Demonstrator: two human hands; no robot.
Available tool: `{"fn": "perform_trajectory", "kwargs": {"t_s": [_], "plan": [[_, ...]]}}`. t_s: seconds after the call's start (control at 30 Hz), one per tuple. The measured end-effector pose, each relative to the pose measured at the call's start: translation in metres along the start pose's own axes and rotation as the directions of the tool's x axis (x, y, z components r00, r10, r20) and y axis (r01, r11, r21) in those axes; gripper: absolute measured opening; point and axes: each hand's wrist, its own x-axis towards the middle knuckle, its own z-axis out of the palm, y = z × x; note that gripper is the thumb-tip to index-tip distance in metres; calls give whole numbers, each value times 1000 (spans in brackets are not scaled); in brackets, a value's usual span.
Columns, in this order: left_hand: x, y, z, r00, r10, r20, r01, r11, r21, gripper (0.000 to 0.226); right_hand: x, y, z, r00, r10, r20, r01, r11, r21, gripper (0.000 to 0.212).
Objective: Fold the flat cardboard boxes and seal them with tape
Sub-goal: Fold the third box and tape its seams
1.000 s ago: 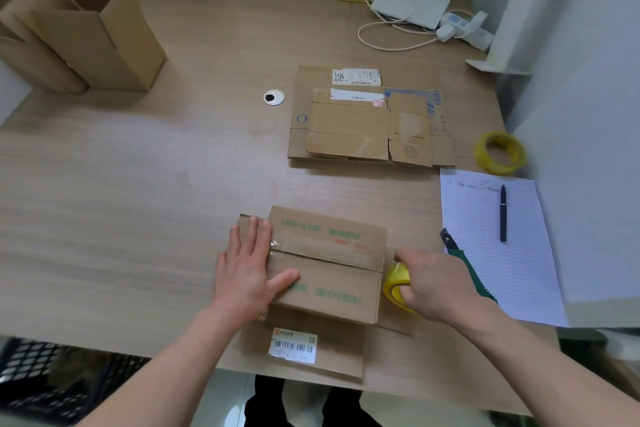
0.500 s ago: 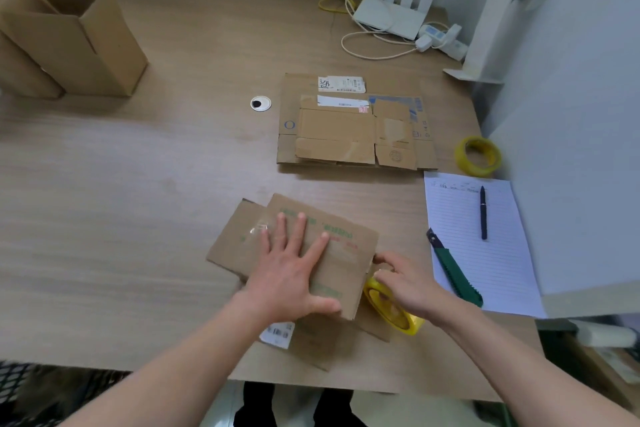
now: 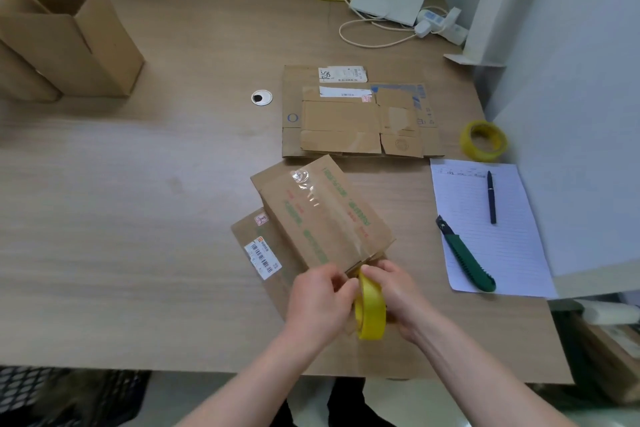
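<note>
Box (image 3: pixel 322 215) under work sits folded on the table (image 3: pixel 138 218), just ahead of both hands, its long axis running diagonally from the far left down to the near right. Near end of the box points at the hands. A strip of clear tape already lies along the top seam, wrinkled at the far end. The box rests partly on a flat cardboard sheet (image 3: pixel 263 253) bearing a barcode label.

Tape roll (image 3: pixel 371 310), yellow, stands on edge between the two hands at the near end of the box. Left hand (image 3: pixel 317 302) is curled, fingers pinching at the roll's upper edge where it meets the box corner. Right hand (image 3: pixel 398 291) is closed around the far side of the roll, thumb and fingers meeting near the same corner. Neither hand is spread. Whether a free tape end is held between the fingers cannot be told.

Judgement: the step in hand is finishing the tape run at the near end of the seam, either pressing it over the edge or parting it from the roll. The coming move turns on the box end lying directly ahead of the roll, both hands about equally near.

Other items noted: green utility knife (image 3: pixel 465 258) on a lined paper sheet (image 3: pixel 491 236) to the right, nearer the right hand; pen (image 3: pixel 491 198) on the same sheet; second yellow roll (image 3: pixel 483 140) beyond; stack of flat boxes (image 3: pixel 360 114) further back; erected boxes (image 3: pixel 65 42) at far left.
</note>
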Motion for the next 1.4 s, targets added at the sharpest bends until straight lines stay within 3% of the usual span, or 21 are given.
{"fn": "perform_trajectory", "kwargs": {"t_s": [0.07, 0.13, 0.2, 0.37, 0.73, 0.93, 1.1, 1.3, 1.4], "plan": [[-13, -1, 17, 978, -160, 137, 186, 961, -205, 36, 1, -1, -6, 1000, -11, 7, 12, 998, -69, 12], [-21, 2, 27, 937, -234, 258, 333, 821, -464, 44, 2, -3, -10, 999, 9, 32, -4, 991, -131, 16], [-22, 4, 36, 911, -275, 306, 409, 687, -600, 47, 4, -7, -13, 998, 4, 55, 5, 985, -172, 18], [-20, 12, 55, 907, -297, 299, 421, 629, -654, 31, 12, -19, -17, 997, 28, 72, -7, 962, -274, 15], [-7, 27, 77, 857, -435, 277, 487, 505, -712, 31, 23, -36, -24, 983, 110, 148, -55, 941, -333, 15], [-5, 28, 78, 852, -465, 242, 484, 520, -704, 36, 24, -37, -29, 962, 212, 170, -109, 873, -475, 20], [-3, 29, 67, 826, -466, 319, 548, 528, -649, 14, 24, -31, -31, 951, 242, 194, -101, 833, -544, 23], [0, 30, 71, 811, -483, 330, 551, 442, -708, 20, 20, -27, -38, 955, 173, 242, -28, 861, -507, 24], [1, 30, 77, 813, -502, 296, 515, 380, -768, 19, 29, -21, -65, 989, -126, 84, 151, 803, -577, 28]]}}
